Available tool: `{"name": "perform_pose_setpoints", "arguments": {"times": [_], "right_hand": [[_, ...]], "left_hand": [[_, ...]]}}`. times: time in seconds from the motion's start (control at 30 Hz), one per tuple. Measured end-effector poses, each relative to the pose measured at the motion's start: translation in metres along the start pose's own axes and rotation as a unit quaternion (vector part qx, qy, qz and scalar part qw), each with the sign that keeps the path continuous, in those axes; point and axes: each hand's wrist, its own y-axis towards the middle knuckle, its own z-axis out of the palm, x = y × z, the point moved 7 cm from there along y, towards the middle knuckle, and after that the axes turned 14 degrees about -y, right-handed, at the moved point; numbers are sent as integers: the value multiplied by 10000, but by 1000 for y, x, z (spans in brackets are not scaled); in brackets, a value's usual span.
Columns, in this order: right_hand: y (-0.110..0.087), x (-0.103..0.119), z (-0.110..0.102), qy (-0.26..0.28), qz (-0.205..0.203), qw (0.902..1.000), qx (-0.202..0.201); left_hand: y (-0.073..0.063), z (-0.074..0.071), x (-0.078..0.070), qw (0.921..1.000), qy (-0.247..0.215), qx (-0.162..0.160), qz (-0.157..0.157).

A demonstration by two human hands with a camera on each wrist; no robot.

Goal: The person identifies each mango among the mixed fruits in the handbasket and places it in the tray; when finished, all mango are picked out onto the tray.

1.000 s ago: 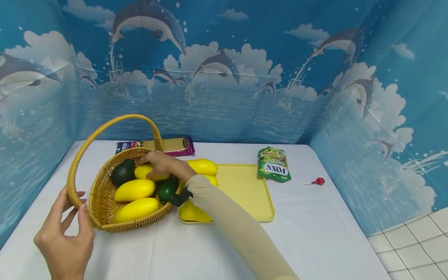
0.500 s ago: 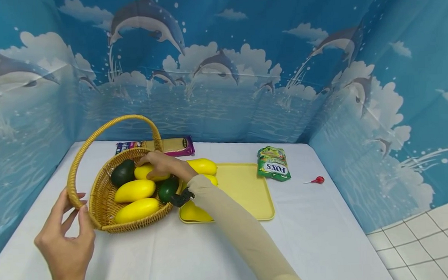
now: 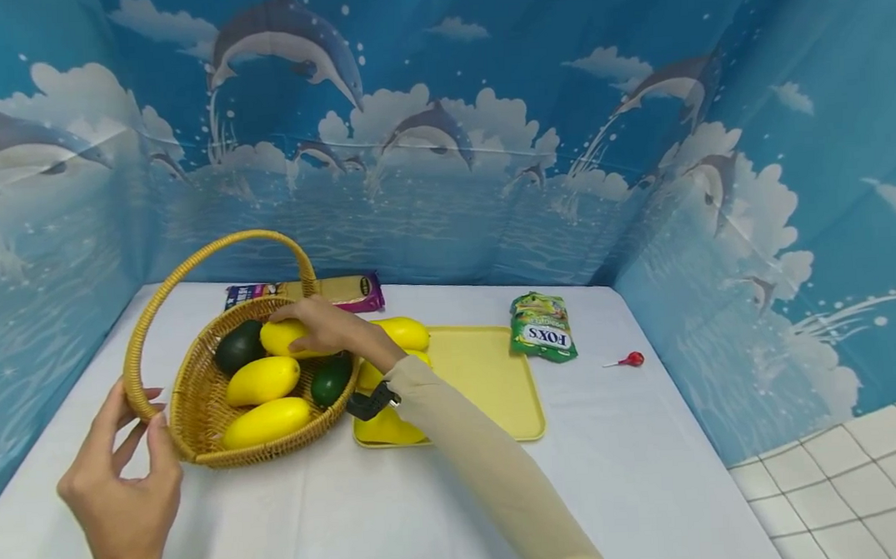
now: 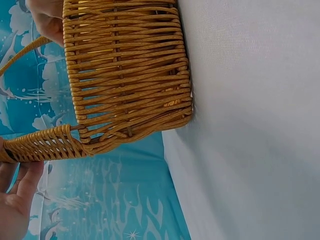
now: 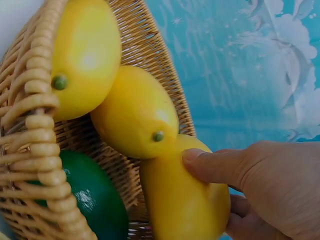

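Note:
A wicker basket (image 3: 275, 450) stands at the left of the table, holding three yellow mangoes and two dark green avocados. My left hand (image 3: 127, 489) pinches the lower left part of its tall handle (image 3: 144, 326) between thumb and fingers. Over the basket's far right side, my right hand (image 3: 330, 328) grips the back mango (image 5: 182, 200), its thumb on top and fingers round the far side. Two other mangoes, the middle one (image 3: 263, 381) and the front one (image 3: 267, 423), lie nearer me. One avocado (image 3: 238, 347) rests at the back left, the other avocado (image 3: 332, 380) at the right wall.
Right of the basket lies a yellow tray (image 3: 490, 378) with several yellow fruits (image 3: 405, 334) on its left side, partly hidden by my right arm. A long purple-ended packet (image 3: 351, 292) lies behind the basket. Farther right are a green FOX'S bag (image 3: 543, 329) and a red lollipop (image 3: 632, 359).
The gripped mango has shifted slightly back and left in my right hand, and the middle mango has moved a little left. My left hand keeps its hold on the handle.

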Motion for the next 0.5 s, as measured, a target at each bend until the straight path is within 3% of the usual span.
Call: {"name": "perform_pose_setpoints", "arguments": {"times": [0.3, 0.5], "right_hand": [[-21, -1, -12, 77, -36, 9999, -117], [-35, 4, -19, 253, -341, 9988, -252]], "left_hand": [[-2, 0, 3, 9998, 144, 76, -107], [-2, 1, 2, 9997, 176, 38, -139]]}}
